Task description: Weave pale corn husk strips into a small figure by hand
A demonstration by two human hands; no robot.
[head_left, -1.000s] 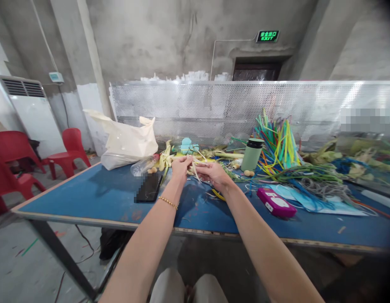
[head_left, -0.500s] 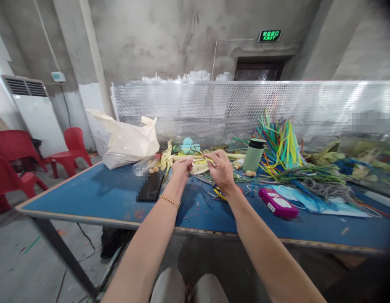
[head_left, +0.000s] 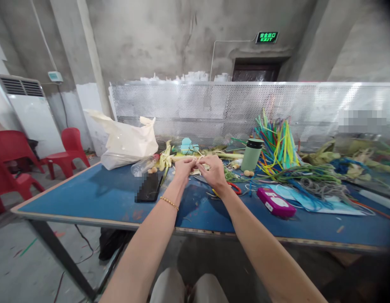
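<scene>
My left hand point(head_left: 183, 169) and my right hand point(head_left: 214, 171) are held close together above the blue table point(head_left: 87, 198), both pinched on a pale yellow leaf strip point(head_left: 199, 163) stretched between them. The left wrist wears a thin gold bracelet point(head_left: 168, 202). Just behind the hands lies a heap of pale and green leaf strips point(head_left: 185, 156). Red-handled scissors point(head_left: 234, 186) lie under my right wrist. A black phone point(head_left: 148, 187) lies left of my left hand.
A cream plastic bag point(head_left: 127, 141) and a lying clear bottle point(head_left: 143, 165) are at the back left. A green flask point(head_left: 252, 154), a bundle of coloured strips point(head_left: 278, 141) and a magenta box point(head_left: 275, 202) stand to the right. A perforated metal screen point(head_left: 232, 105) backs the table. Red chairs point(head_left: 11, 160) stand left.
My right hand rose with the strip, then came back in towards my left hand; the two hands are now closer together, still on the pale strip.
</scene>
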